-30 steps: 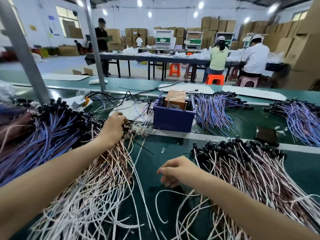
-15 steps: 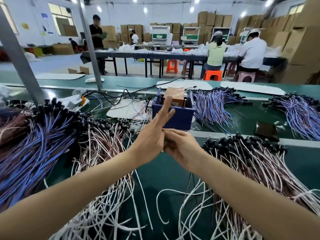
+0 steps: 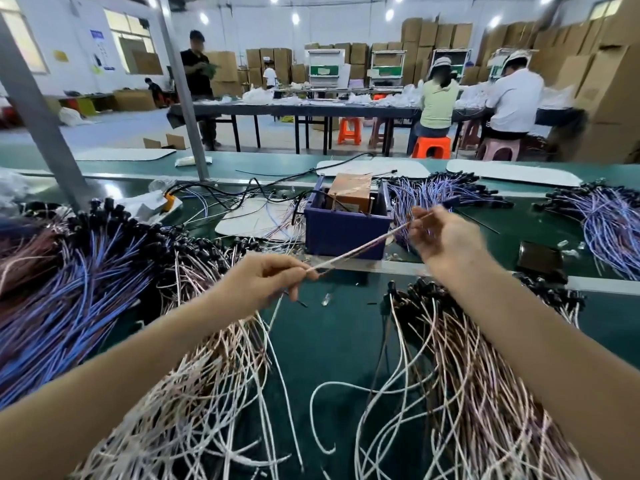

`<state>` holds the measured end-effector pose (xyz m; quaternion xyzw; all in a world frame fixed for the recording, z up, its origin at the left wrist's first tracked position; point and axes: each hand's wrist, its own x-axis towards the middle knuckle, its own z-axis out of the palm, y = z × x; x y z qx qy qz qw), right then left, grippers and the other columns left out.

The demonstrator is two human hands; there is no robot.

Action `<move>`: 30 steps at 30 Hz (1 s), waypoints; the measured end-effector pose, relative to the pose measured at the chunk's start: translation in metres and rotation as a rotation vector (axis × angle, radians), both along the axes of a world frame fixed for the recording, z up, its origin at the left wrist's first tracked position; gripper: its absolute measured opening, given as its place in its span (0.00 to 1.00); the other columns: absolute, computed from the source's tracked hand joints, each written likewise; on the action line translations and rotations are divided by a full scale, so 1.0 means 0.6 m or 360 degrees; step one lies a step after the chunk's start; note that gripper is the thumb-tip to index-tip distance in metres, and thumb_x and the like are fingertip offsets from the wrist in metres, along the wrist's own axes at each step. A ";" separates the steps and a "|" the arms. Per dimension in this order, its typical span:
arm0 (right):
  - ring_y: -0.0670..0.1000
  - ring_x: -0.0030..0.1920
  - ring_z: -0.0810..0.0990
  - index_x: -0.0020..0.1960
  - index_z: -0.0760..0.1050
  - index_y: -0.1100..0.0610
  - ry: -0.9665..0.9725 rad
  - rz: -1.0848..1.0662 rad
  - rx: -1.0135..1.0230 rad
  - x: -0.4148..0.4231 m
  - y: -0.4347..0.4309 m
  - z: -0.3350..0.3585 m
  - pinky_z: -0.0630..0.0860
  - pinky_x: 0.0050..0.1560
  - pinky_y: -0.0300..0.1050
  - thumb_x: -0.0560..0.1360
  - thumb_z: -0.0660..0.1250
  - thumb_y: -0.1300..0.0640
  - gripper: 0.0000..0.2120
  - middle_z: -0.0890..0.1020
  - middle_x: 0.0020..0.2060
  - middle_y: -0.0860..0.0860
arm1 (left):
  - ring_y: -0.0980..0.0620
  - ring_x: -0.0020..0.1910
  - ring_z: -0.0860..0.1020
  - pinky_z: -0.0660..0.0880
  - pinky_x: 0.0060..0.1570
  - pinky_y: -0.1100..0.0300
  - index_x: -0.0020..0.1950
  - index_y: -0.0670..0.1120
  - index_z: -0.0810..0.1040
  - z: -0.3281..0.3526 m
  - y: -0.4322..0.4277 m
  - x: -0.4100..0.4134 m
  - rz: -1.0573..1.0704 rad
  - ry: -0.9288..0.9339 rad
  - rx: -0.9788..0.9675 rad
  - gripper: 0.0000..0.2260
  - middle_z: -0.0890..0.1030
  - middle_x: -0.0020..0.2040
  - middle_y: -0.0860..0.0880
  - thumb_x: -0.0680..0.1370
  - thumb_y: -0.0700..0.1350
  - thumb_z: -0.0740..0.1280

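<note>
Over bench (image 3: 329, 341) | L fingers (image 3: 292, 270) & R fingers (image 3: 419, 227) pinch wire (image 3: 363, 244) | blue box (image 3: 339, 230) just behind

Glossy plastic-sheathed wire (image 3: 360, 249), matt bench (image 3: 332, 341)

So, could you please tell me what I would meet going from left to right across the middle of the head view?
Blue wire pile → left hand → box → right hand → black slab → second blue pile. The wire pinched by both hands crosses the box, so it is left out.
</note>
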<state>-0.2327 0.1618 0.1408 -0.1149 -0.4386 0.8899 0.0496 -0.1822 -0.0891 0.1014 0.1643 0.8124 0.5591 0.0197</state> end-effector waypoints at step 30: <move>0.48 0.37 0.82 0.42 0.79 0.51 -0.0026 0.0356 0.2882 -0.010 0.079 -0.071 0.76 0.38 0.39 0.72 0.72 0.49 0.06 0.83 0.35 0.51 | 0.53 0.36 0.82 0.78 0.36 0.66 0.47 0.41 0.74 0.116 0.005 -0.177 0.0479 -0.0106 0.1314 0.04 0.85 0.38 0.45 0.78 0.41 0.66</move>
